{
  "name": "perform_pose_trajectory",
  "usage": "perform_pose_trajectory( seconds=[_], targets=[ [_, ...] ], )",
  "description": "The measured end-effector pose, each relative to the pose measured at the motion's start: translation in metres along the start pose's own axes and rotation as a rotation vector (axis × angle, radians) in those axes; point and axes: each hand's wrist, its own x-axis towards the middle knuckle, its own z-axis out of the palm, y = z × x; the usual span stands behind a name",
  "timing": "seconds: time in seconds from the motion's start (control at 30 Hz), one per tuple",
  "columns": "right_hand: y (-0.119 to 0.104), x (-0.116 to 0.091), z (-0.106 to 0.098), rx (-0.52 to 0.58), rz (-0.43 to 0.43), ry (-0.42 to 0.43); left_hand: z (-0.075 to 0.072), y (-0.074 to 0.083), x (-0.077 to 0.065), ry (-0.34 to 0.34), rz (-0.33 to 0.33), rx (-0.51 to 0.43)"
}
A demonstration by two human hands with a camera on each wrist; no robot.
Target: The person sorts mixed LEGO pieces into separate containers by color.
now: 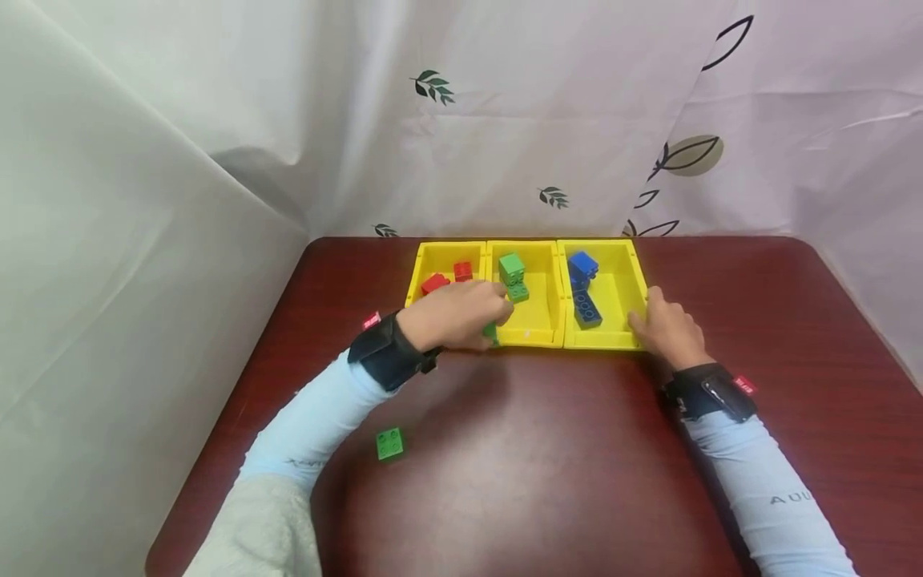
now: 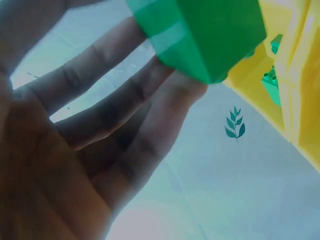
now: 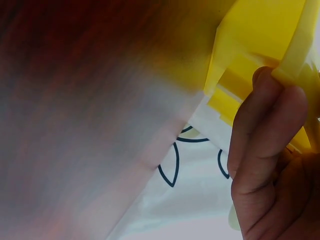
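My left hand (image 1: 461, 312) pinches a green toy brick (image 2: 215, 37) at the near edge of the middle yellow bin (image 1: 537, 322). In the head view the hand hides most of that brick. Further back in the same bin, green bricks (image 1: 513, 268) are visible. My right hand (image 1: 671, 330) grips the near right corner of the right yellow bin (image 1: 618, 300), fingers against its outer wall in the right wrist view. Blue bricks (image 1: 587, 308) lie in this bin's left part. Another green brick (image 1: 389, 442) lies studs up on the table, left of centre.
The left yellow bin (image 1: 450, 246) holds red bricks (image 1: 463, 271) and is partly covered by my left hand. All three bins stand side by side near the back of the dark red table (image 1: 548, 465). A white patterned curtain (image 1: 490, 144) hangs behind.
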Motion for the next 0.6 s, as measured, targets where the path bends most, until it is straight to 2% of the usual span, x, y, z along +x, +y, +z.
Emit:
perform_pose_trajectory(
  seconds=[0.13,0.3,0.6],
  targets=[
    [0.0,-0.001,0.001,0.006,0.004,-0.003,-0.002,-0.009,0.025,0.003,-0.005,-0.037],
    [0.0,-0.001,0.002,0.015,0.011,-0.013,0.007,-0.022,0.052,-0.033,-0.027,-0.031],
    [-0.001,-0.003,0.001,0.005,0.008,-0.006,0.027,-0.036,0.083,-0.08,-0.07,-0.023]
  ],
)
